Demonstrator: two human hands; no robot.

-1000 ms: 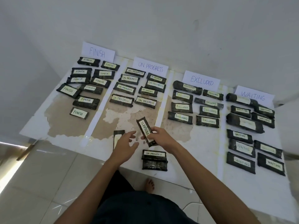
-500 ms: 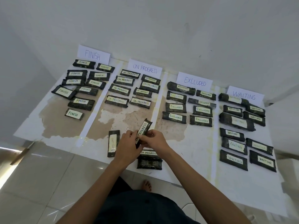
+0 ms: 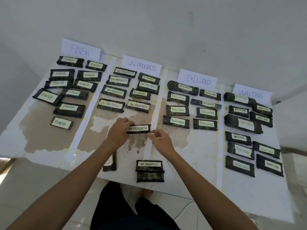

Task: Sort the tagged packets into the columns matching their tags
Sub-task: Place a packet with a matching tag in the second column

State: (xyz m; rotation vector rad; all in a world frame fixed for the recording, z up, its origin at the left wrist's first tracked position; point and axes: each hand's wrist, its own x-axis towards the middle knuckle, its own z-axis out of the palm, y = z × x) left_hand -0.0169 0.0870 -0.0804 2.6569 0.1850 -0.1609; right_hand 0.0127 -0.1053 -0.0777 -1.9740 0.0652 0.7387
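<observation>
Packet (image 3: 139, 129) tagged ON PROGRESS, lying in the second column from the left edge of the tabletop (image 3: 199, 163), about midway between the far and near edges. Its long axis runs left to right, parallel to the near edge, and the tag faces up with its lettering upright to the viewer.

The left hand (image 3: 118, 131) lies knuckles up over the packet's left end, fingers curled round it in a grip. The right hand (image 3: 160, 138) sits just off the packet's right end, with thumb and forefinger brought close together at the near right corner. Whether they pinch that corner or hang clear of it cannot be told. Both forearms reach in over the near edge and converge on the packet.

Toward the far edge of the same column lie the other ON PROGRESS packets (image 3: 126, 90), in two files under the ON PROGRESS card (image 3: 142, 65). Near the near edge, a small stack (image 3: 149, 170) carries an ON PROGRESS tag on top. Just beside it, a lone packet (image 3: 110, 163) lies with its long axis toward the far edge, partly hidden by the left forearm, so its tag cannot be read.

The remaining columns are headed by the FINISH card (image 3: 81, 49), the EXCLUDED card (image 3: 197, 79) and the WAITING card (image 3: 250, 93), each with matching tagged packets below it. White strips (image 3: 154, 113) separate the columns.
</observation>
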